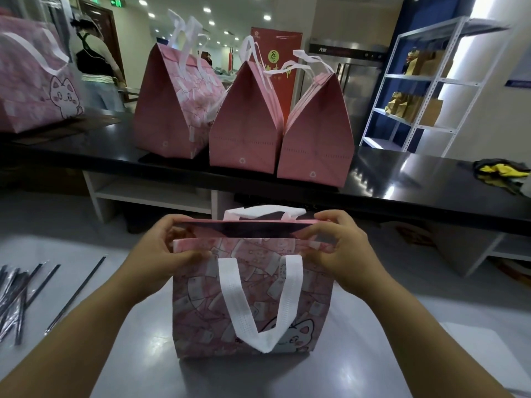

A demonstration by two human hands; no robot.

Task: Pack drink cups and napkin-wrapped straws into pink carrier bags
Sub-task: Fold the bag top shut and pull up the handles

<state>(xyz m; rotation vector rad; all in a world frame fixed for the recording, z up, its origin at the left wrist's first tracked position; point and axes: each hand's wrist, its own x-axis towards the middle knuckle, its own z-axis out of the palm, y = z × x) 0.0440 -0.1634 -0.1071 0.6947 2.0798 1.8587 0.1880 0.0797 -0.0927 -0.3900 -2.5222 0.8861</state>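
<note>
Pinching the top edge of a stiff pink carrier bag with a cartoon cat printed on it, the left hand has its grip closed on the left corner. The right hand has its grip closed on the right corner. Between the two grips the bag's mouth shows as a thin dark slit. The bag stands upright on the smooth grey tabletop, right under the grips. A soft, bumpy white cloth handle hangs down the front in a U shape, below and between the grips. A second white handle pokes up just behind them.

Far past the grips, three pink bags with pointed, folded-shut tops stand close together on a shiny black tabletop. Well to the left of the left grip lie thin black straws in a loose pile. Far off to the right of the right grip sits a crumpled yellow and black glove.
</note>
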